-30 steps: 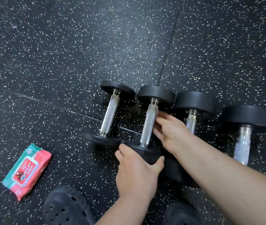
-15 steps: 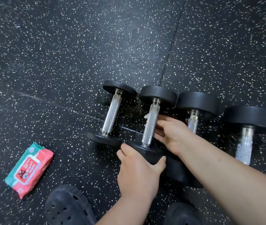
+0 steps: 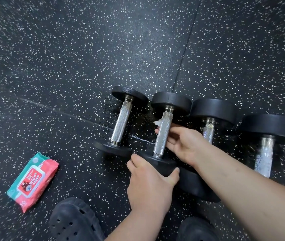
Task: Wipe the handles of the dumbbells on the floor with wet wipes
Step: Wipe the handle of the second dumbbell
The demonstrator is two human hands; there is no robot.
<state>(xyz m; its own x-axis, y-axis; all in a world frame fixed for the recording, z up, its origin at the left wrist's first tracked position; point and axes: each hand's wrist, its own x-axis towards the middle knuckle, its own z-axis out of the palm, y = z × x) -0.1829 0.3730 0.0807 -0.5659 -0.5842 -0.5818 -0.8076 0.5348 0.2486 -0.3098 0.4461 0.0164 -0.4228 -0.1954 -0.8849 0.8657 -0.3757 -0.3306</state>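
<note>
Four dumbbells (image 3: 171, 126) in a row on the speckled black rubber floor (image 3: 86, 49), knurled chrome handles pointing away from the camera. Second from the left: near weight head (image 3: 157, 162) clasped from above by the left hand (image 3: 148, 186), grip clenched, thumb at one edge and fingers at the other. Its handle (image 3: 163, 132) wrapped partway by the right hand (image 3: 185, 145), grip closed around the bar from the right, with a scrap of white wet wipe (image 3: 157, 122) peeking out past the fingertips on the bar's left side. Leftmost dumbbell (image 3: 120, 122) just beside, untouched. Third dumbbell (image 3: 211, 117) partly hidden behind the right forearm; fourth (image 3: 266, 140) at far right, handle blurred. Red-and-teal wipes pack (image 3: 33, 181) flat on the floor, well apart to the left. Two dark perforated clogs (image 3: 74, 221) at the bottom edge.
</note>
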